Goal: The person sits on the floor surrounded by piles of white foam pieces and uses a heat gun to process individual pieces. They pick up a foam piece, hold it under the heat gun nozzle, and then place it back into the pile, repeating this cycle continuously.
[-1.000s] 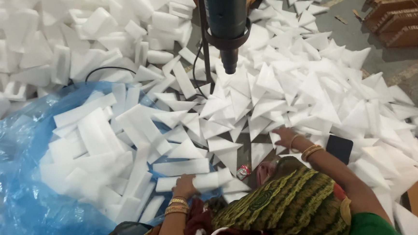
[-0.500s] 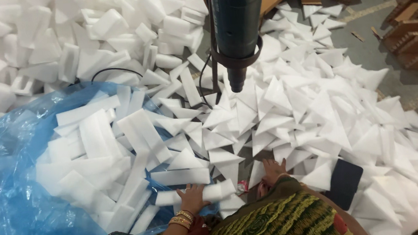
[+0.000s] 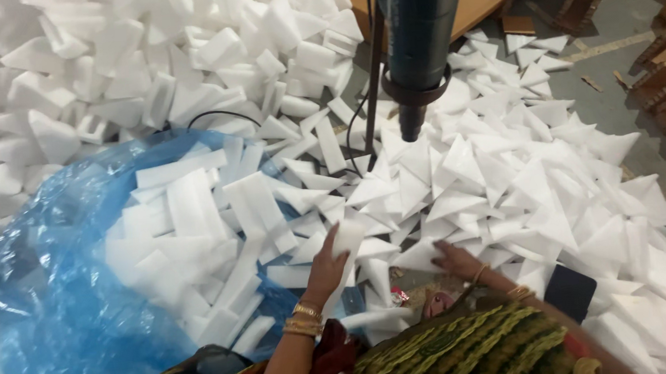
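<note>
While the left hand (image 3: 324, 271) sits low centre of the frame, its fingers are wrapped around a flat white foam strip (image 3: 346, 244), raised just above the pile at the edge of the blue plastic bag (image 3: 55, 304). Right hand (image 3: 454, 258), right of centre, lies palm-down with fingers loosely spread, touching a white foam triangle (image 3: 422, 257); not closed on it. Triangles fill the right half, strips fill the bag on the left. Dark tool (image 3: 417, 43) hangs top centre.
</note>
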